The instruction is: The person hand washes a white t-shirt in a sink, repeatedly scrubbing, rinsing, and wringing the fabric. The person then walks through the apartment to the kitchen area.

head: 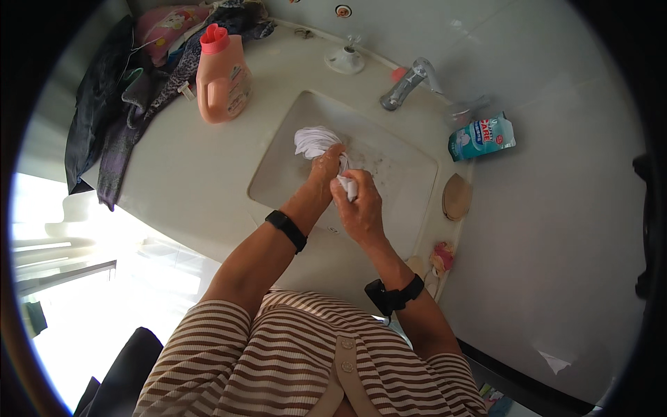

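Over the rectangular sink basin (406,182), both hands grip one white cloth (316,140). My left hand (328,162) is closed round its middle, and a bunched part of the cloth fans out beyond the fingers. Close beside it, nearer my body, my right hand (359,204) holds the other end, balled between thumb and fingers. The skin of the left hand looks wet. Small dark specks dot the basin floor. A chrome faucet (404,86) stands behind the basin, its lever pointing right.
On the counter (172,151), a pink detergent bottle (221,83) stands left of the sink, beside piled dark clothes (117,114). To the right are a teal pouch (482,136), a brown oval object (457,197) and a pink mesh-like item (442,256). A wall borders the right side.
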Motion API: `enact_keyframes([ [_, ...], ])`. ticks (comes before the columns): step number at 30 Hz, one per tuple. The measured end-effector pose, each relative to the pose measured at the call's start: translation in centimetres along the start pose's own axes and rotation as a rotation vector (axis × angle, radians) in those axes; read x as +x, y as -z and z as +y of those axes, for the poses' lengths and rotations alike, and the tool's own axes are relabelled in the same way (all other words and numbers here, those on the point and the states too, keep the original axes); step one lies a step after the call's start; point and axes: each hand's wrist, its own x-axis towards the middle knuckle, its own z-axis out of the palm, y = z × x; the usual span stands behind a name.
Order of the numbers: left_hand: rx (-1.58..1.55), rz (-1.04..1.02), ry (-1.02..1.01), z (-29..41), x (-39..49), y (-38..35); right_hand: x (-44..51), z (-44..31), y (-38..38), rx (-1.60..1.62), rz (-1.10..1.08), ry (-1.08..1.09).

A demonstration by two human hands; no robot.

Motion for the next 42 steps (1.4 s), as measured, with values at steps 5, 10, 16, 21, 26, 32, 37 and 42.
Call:
enact_keyframes([
  [5, 0.003, -0.025, -0.067, -2.1, 1.1, 1.3, 3.1, 2.8, 0.7, -0.259, 0.091, -0.383],
  [10, 1.166, -0.118, -0.907, -2.1, -0.2, 1.5, 0.9, 1.0, 0.7, -0.071, 0.032, -0.09],
  [16, -0.161, -0.016, -0.024, -1.3, -1.3, -1.0, 3.4, 2.6, 1.0, -0.138, 0.049, -0.362],
  [21, 0.035, -0.019, -0.122, 0.3, -1.7, -1.1, 0.0, 0.5, 1.0, 0.123, -0.068, 0.092],
  [26, -0.367, -0.174, 0.003, 0.5, -2.9, -2.1, 4.6, 2.5, 1.5, 0.162, -0.046, -0.474],
  [32, 0.224, -0.444, -0.464, 0.0, -3.2, -2.2, 2.4, 0.5, 2.7, 0.552, 0.051, 0.095],
  [37, -0.322, -0.638, -0.262, -1.7, -2.1, -2.7, 1.7, -0.2, 2.9, 0.155, -0.104, 0.224],
  [42, -0.46, -0.217, 0.013, -3.4, -0.8, -4.2, 3.5, 1.1, 2.1, 0.824, 0.108, -0.432],
])
